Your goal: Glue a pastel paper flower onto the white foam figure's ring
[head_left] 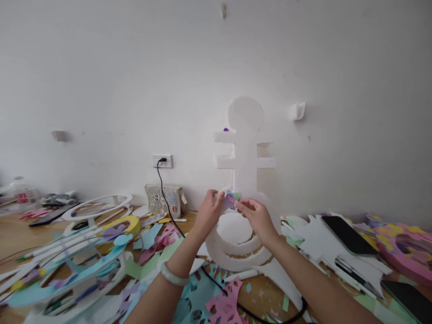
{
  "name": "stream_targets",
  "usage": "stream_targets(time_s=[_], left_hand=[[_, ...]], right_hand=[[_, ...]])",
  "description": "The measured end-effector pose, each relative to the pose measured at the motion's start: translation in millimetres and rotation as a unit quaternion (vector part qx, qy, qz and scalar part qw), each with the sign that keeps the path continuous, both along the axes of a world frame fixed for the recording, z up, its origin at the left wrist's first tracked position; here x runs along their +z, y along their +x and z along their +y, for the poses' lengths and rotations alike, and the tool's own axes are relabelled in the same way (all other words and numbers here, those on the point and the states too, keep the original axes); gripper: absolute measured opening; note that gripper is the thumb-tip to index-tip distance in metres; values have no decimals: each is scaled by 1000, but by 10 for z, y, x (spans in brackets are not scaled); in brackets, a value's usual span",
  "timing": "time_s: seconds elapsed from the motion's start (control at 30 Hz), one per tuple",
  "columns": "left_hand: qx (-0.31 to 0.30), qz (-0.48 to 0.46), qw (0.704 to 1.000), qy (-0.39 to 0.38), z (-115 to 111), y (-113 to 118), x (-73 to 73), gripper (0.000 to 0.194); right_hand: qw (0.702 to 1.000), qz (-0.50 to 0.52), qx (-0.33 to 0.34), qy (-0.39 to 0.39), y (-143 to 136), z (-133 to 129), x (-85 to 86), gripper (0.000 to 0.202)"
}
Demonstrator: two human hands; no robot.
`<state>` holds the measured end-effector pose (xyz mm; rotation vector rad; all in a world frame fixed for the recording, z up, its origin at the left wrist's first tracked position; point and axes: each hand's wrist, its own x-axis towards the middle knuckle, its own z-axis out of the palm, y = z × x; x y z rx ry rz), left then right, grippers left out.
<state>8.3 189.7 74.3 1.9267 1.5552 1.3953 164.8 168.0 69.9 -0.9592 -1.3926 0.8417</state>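
My left hand and my right hand meet over the middle of the table, thumbs and fingers pinched. Between them is a small bundle of coloured paper pieces in purple, blue and green, gripped from both sides. Its exact shapes are too small to make out. Just behind the hands, a tall white foam cutout with a round head and side bars stands against the wall. Its ringed lower part shows below and between my hands.
Pink and blue paper scraps litter the table. A black cable runs from the wall socket past a pouch. Painted cutouts lie left. A phone, a pen and a pink ring shape lie right.
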Motion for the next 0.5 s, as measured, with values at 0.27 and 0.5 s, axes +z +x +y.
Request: stream_targets(time_s=[0.27,0.5], left_hand=[[9,-28,999,42,-345,-126,-85,48],[17,-77,993,90,-871,-134,156,56]], right_hand=[[997,67,15,-42,-184,-228,30,36],[994,107,37,-16,-195,-787,404,30]])
